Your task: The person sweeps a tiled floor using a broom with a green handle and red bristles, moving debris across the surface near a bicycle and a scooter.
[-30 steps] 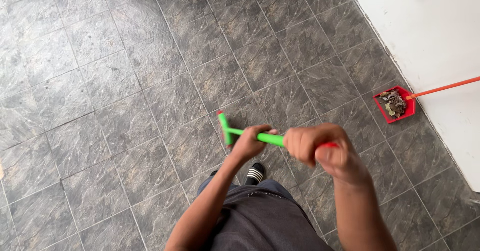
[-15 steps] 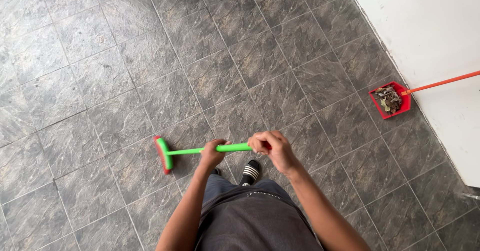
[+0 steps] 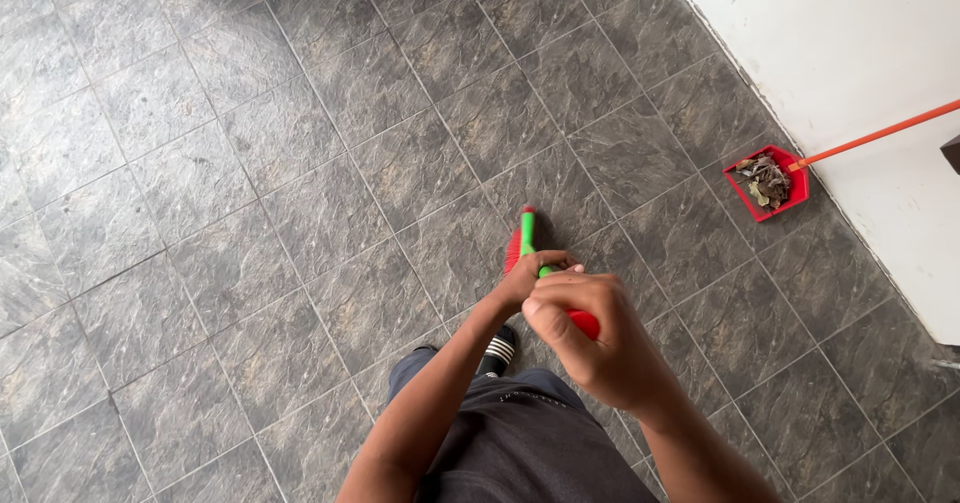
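**Both hands wrapped round a green broom handle over grey floor tiles**

The broom (image 3: pixel 527 235) stands nearly end-on to the camera, so its green handle looks short. It runs from the hands down and away to a red brush head that meets the floor just beyond the grip, partly hidden behind the handle. A red cap at the near end of the handle shows below the upper hand.

The right hand (image 3: pixel 590 338) holds the top of the handle, nearest the camera, with fingers curled tight round it and the thumb pressed along the side. The left hand (image 3: pixel 532 275) grips just below, touching the right hand, its fingers also closed round the green shaft. Both hands clamp the broom; neither is spread.

Directly beneath the grip are the person's dark shorts (image 3: pixel 520 433) and one foot in a black sandal (image 3: pixel 498 349) with white stripes, standing on the floor (image 3: pixel 250 193), which is laid with grey, stone-patterned square tiles.

Well off to the right of the grip, and a little farther from the person, a red dustpan (image 3: pixel 768 183) lies on the tiles against a white wall (image 3: pixel 850 53). It holds dry leaves and scraps, and its orange handle (image 3: pixel 875 135) slants up and right across the wall.
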